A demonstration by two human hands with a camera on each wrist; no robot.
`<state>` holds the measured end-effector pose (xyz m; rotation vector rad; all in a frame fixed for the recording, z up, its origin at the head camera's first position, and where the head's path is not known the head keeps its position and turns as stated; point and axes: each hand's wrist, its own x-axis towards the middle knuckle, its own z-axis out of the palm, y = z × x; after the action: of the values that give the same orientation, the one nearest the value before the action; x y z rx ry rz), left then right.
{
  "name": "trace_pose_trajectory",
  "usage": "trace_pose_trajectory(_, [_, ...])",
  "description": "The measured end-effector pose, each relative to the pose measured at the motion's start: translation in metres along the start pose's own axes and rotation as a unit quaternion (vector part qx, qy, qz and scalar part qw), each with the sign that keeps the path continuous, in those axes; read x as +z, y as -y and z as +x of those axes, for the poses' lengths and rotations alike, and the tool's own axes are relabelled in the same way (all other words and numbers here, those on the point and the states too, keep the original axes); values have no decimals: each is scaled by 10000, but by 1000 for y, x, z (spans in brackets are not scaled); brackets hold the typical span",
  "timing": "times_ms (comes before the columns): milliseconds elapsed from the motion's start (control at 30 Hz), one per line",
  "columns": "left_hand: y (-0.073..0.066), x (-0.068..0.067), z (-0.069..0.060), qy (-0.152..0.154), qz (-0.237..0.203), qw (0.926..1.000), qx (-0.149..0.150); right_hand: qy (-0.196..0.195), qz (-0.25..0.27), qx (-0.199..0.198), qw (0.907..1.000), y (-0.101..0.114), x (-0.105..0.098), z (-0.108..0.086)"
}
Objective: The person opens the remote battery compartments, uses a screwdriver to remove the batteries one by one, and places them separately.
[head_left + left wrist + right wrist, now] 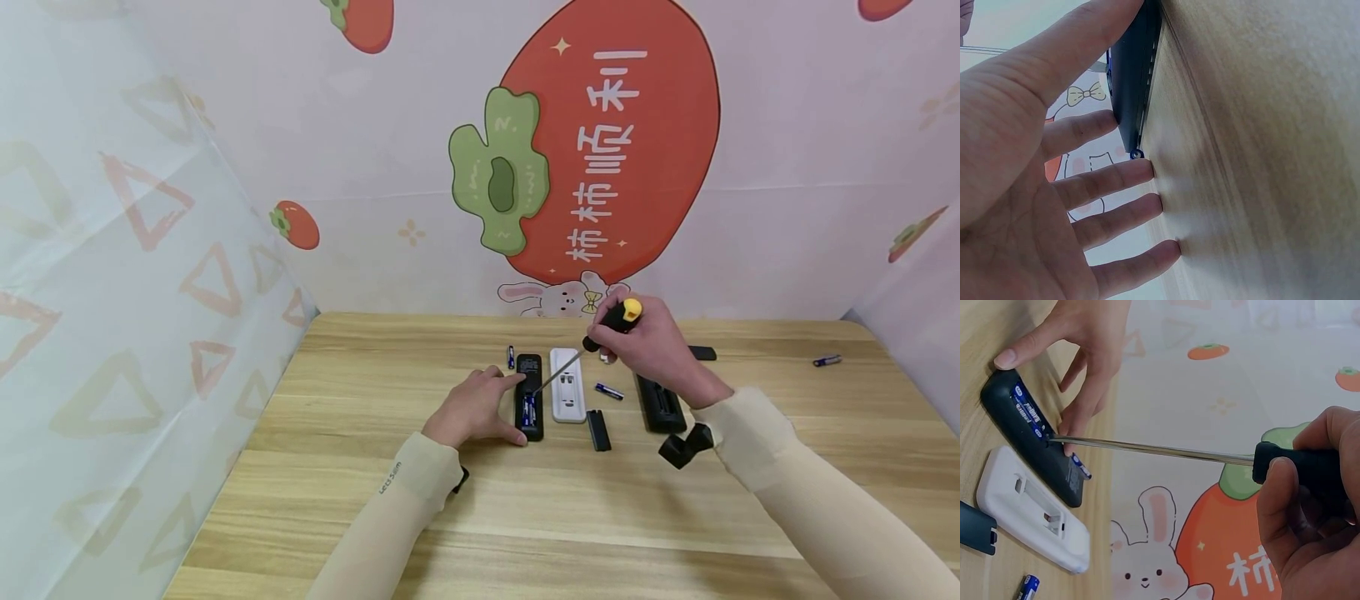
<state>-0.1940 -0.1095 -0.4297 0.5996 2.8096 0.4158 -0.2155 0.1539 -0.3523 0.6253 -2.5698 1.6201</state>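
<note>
In the head view my left hand (474,406) rests at a black remote control (529,363) lying face down, its battery compartment uncovered. The thumb touches the near end and the index fingertip the remote's edge farther up; the other fingers spread straight onto the table, as the left wrist view shows. Blue batteries (1027,412) lie side by side in the compartment. My right hand (647,340) grips the black and yellow handle of a screwdriver (1166,450). Its long metal shaft slants down, and the tip meets the compartment's end by the batteries.
A white remote (567,408) with an uncovered compartment lies alongside. Farther right are a black cover (598,431), a loose battery (609,391) and a larger black remote (663,410). More batteries lie behind the first remote (511,357) and at far right (827,361).
</note>
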Motion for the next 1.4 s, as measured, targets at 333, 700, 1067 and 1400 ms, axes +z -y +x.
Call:
trace_pose_trajectory(333, [1, 0, 1, 9, 11, 10000, 11, 17, -338, -791, 9963, 9, 8, -13])
trace_pose_trajectory(700, [1, 1, 3, 33, -29, 10000, -54, 54, -907, -1733, 9807, 18, 21, -24])
trace_pose_trajectory(1067, [2, 2, 3, 34, -28, 10000, -47, 157, -1335, -2236, 9654, 24, 29, -33])
trace_pose_trajectory(1400, [2, 3, 4, 23, 12, 10000, -58, 4, -1601, -2610, 9520, 20, 34, -45])
